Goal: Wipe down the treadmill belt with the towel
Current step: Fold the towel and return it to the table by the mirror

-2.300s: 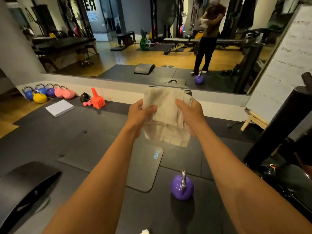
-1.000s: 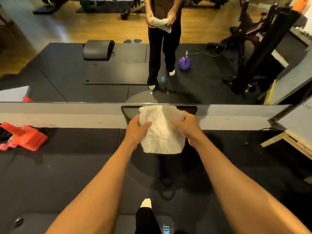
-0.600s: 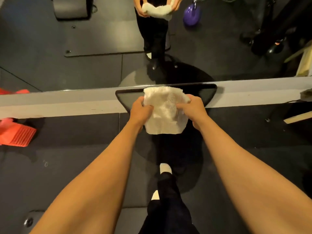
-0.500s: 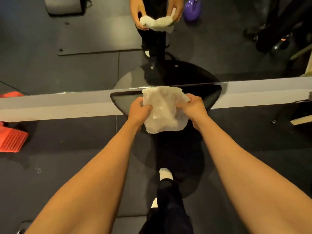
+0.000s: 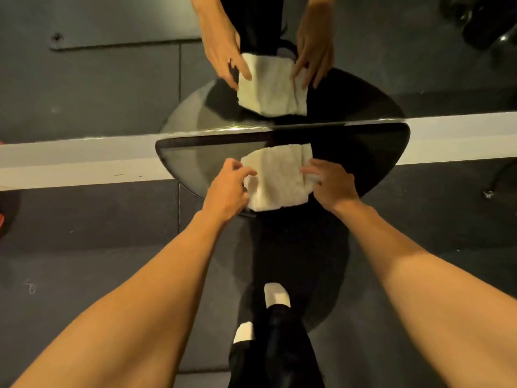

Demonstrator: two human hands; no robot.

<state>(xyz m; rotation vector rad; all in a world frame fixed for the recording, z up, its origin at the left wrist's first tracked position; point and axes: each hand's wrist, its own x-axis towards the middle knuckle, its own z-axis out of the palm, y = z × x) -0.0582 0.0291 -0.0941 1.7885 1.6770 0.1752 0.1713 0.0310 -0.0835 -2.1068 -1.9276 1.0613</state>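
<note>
Head view, single frame, looking steeply down. Both bare forearms reach forward from the lower corners. A white folded towel (image 5: 277, 177) sits between the two hands, over the near half of a black glossy surface (image 5: 372, 163) with a rounded edge, which butts against the wall ahead; whether the towel lies flat on it or is held just above it cannot be told. Left hand (image 5: 226, 189): fingers curled in over the towel's left edge, pinching it. Right hand (image 5: 333, 183): fingertips gripping a fold at the towel's right edge. The hands are close together, with only the width of the towel between them. A white ledge (image 5: 70, 161) runs left to right behind the black surface, and above it a mirror (image 5: 84, 79) repeats the scene: the towel and two hands with the fingers pointing down along its sides. Dark grey floor mats (image 5: 84, 219) cover the ground on both sides, with seams visible. Below the towel, between the forearms, a foot in a white sock (image 5: 275, 295) stands on the mat, with a black trouser leg (image 5: 279, 357) behind it. A red object (image 5: 1, 222) is cut off at the left edge, too little of it showing to identify.
</note>
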